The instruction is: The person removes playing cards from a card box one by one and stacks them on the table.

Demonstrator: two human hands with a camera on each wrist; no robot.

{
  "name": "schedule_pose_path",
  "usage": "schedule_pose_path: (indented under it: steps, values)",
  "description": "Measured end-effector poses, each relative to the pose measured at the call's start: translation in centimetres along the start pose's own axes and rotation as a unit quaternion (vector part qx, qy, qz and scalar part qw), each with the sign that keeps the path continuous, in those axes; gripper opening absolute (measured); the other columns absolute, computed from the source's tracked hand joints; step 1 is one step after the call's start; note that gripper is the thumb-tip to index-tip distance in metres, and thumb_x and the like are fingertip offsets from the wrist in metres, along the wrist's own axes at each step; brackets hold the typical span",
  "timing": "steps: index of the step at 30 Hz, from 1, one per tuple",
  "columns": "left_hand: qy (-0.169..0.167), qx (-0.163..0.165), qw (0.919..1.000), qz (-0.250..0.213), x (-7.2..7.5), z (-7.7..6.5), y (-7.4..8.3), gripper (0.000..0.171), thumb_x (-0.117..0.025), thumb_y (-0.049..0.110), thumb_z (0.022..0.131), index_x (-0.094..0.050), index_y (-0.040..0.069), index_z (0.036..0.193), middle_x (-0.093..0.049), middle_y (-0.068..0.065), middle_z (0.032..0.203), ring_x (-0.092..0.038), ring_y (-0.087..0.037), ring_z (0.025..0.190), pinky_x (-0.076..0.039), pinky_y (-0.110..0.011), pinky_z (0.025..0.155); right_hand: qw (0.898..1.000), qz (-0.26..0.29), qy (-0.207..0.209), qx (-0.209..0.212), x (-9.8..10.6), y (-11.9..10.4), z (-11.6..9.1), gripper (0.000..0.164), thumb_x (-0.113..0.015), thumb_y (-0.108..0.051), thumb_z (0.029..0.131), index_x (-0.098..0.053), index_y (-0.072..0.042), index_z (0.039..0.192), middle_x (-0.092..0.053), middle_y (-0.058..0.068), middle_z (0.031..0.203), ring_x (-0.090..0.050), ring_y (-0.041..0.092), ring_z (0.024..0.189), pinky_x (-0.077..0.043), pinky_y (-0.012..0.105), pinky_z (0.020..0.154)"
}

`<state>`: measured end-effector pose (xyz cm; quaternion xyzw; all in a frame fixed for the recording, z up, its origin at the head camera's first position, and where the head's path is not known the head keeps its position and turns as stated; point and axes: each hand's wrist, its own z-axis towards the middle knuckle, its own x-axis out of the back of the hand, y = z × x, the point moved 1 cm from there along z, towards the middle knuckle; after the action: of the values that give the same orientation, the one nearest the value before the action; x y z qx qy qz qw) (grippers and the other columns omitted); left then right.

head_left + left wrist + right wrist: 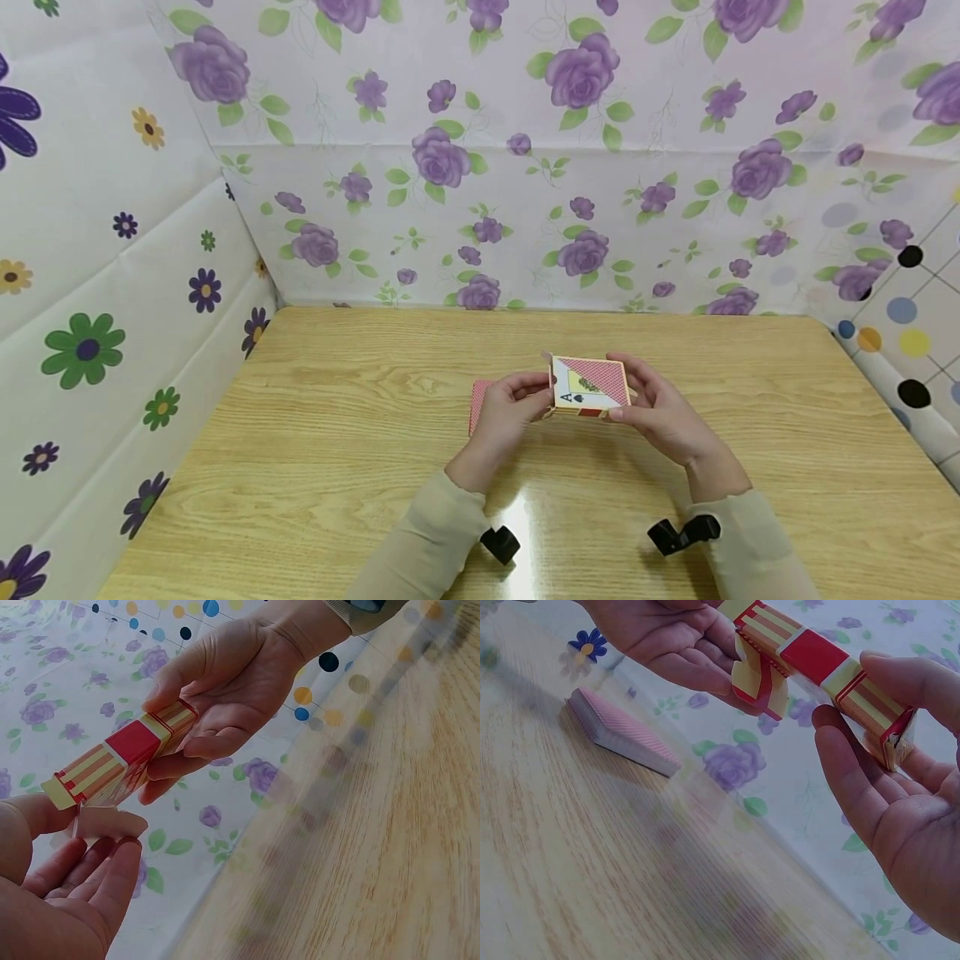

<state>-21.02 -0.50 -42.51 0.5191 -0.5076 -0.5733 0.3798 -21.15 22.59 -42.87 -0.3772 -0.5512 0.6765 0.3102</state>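
Observation:
A playing-card box [600, 379], red and white with an ace of spades on its top face, is held above the wooden table between both hands. My right hand [667, 421] grips its right end, thumb on the near side and fingers underneath. At the opened left end, my left hand [504, 417] has its thumb against the box edge and its fingers beneath the loose flap [112, 823]. In the right wrist view, end flaps [761, 682] hang out from the box. A stack of red-backed cards [622, 735] lies on the table, partly hidden behind my left hand in the head view.
The wooden table [337, 442] meets a wall covered in purple-flowered sheeting [480, 167] at its far edge. Patterned sheets also stand along the left and right sides. A black wrist mount [501, 544] sits by the left sleeve, another [682, 533] by the right.

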Motion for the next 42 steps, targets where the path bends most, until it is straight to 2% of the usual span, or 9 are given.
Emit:
schedule_pose_path:
  steps: [7, 14, 21, 27, 35, 42]
  values:
    - [0.004, 0.009, 0.9999, -0.009, 0.03, 0.14, -0.10, 0.027, -0.065, 0.000, 0.086, -0.063, -0.008, 0.112, -0.068, -0.012, 0.100, -0.064, -0.007, 0.081, -0.056, -0.021, 0.073, 1.000, 0.009, -0.002, 0.000, 0.03, 0.09, -0.04, 0.075, -0.055, 0.013, 0.086, -0.021, -0.011, 0.148, -0.048, -0.001, 0.135, -0.057, 0.011, 0.114, -0.053, 0.028, 0.089]
    - [0.004, 0.006, 0.9998, 0.017, 0.21, 0.18, 0.02, 0.028, -0.065, 0.004, 0.087, -0.063, -0.007, 0.113, -0.068, -0.016, 0.104, -0.064, -0.006, 0.079, -0.056, -0.021, 0.072, 1.000, 0.010, -0.003, 0.002, 0.14, 0.06, -0.01, 0.075, -0.055, 0.013, 0.086, -0.020, -0.011, 0.148, -0.047, -0.001, 0.135, -0.056, 0.011, 0.114, -0.053, 0.029, 0.089]
    - [-0.001, 0.011, 0.9995, 0.029, 0.32, -0.01, 0.32, 0.026, -0.065, 0.007, 0.088, -0.065, -0.002, 0.113, -0.068, -0.009, 0.102, -0.064, -0.006, 0.080, -0.056, -0.022, 0.073, 1.000, 0.002, 0.000, 0.002, 0.27, -0.05, 0.04, 0.076, -0.055, 0.013, 0.087, -0.018, -0.012, 0.149, -0.045, 0.001, 0.136, -0.057, 0.012, 0.113, -0.054, 0.029, 0.088]
    - [-0.003, 0.004, 0.9994, 0.036, 0.50, -0.13, 0.19, 0.025, -0.064, 0.006, 0.088, -0.065, -0.003, 0.112, -0.068, -0.011, 0.103, -0.063, -0.006, 0.081, -0.056, -0.023, 0.073, 1.000, 0.007, -0.004, 0.006, 0.30, -0.01, 0.09, 0.075, -0.055, 0.013, 0.086, -0.020, -0.011, 0.148, -0.044, 0.001, 0.136, -0.057, 0.013, 0.113, -0.054, 0.028, 0.087]
    - [-0.005, 0.002, 0.9997, 0.023, 0.47, -0.16, 0.26, 0.025, -0.063, 0.005, 0.089, -0.064, -0.004, 0.113, -0.067, -0.015, 0.112, -0.064, -0.007, 0.083, -0.056, -0.024, 0.074, 1.000, 0.011, -0.004, 0.009, 0.52, 0.04, -0.11, 0.075, -0.054, 0.013, 0.087, -0.020, -0.012, 0.148, -0.047, 0.000, 0.136, -0.057, 0.012, 0.113, -0.054, 0.028, 0.088]
    - [-0.003, -0.005, 1.0000, 0.004, 0.61, -0.02, 0.29, 0.027, -0.061, 0.001, 0.089, -0.060, -0.010, 0.114, -0.065, -0.022, 0.107, -0.064, -0.009, 0.082, -0.057, -0.028, 0.077, 1.000, 0.008, -0.001, 0.012, 0.68, -0.03, -0.28, 0.076, -0.055, 0.012, 0.087, -0.018, -0.011, 0.149, -0.045, -0.001, 0.137, -0.057, 0.012, 0.114, -0.054, 0.027, 0.087]
